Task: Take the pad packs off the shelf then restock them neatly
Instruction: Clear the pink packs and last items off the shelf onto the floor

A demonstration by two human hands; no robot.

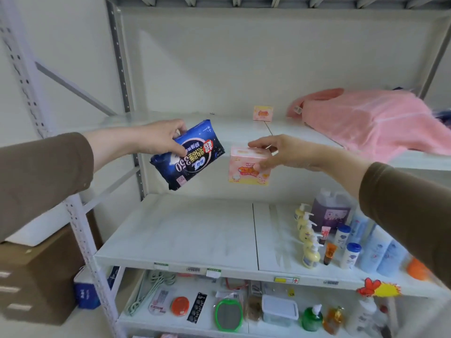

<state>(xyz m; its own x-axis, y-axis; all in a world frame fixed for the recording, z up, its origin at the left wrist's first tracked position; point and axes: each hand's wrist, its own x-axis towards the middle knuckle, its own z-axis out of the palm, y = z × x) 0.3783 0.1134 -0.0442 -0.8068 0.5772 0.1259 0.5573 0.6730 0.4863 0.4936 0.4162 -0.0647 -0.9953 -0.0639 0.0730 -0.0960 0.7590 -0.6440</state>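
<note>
Fingers (179,152) pinch blue pack (188,154); right fingers (262,164) grip pink pack (246,167).

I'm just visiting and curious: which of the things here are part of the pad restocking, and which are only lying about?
Part of the job:
- dark blue pad pack, gripped by the left hand
- pink pad pack, held by the right hand
- small pink pack on the upper shelf

Lying about:
- pink towel
- yellow pump bottles
- purple jug
- green-rimmed mirror
</note>
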